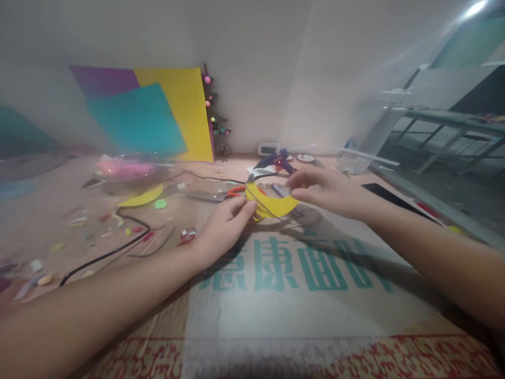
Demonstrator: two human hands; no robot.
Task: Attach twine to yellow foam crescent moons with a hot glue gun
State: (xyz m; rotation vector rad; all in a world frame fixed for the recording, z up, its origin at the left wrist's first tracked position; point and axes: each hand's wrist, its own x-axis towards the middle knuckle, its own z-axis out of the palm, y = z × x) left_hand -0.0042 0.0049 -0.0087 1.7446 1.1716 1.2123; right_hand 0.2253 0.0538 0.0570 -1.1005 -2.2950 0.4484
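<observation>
My left hand pinches a yellow crescent-shaped piece near its left end, thumb on the near side. A thin dark wire or cord lies across this piece, and a small grey tip shows at its upper left end. Slightly blurred, my right hand hovers at the crescent's other end, with a gap between thumb and curled fingers. Whether the thumb touches the piece I cannot tell. Beneath and behind the crescent lie orange-handled scissors and a pen. A dark blue glue gun rests just beyond.
Another yellow crescent lies on the left, near a green piece and scattered scraps. A black cord crosses there. Coloured sheets lean on the wall. A clear container stands back right; a printed translucent sheet covers the front.
</observation>
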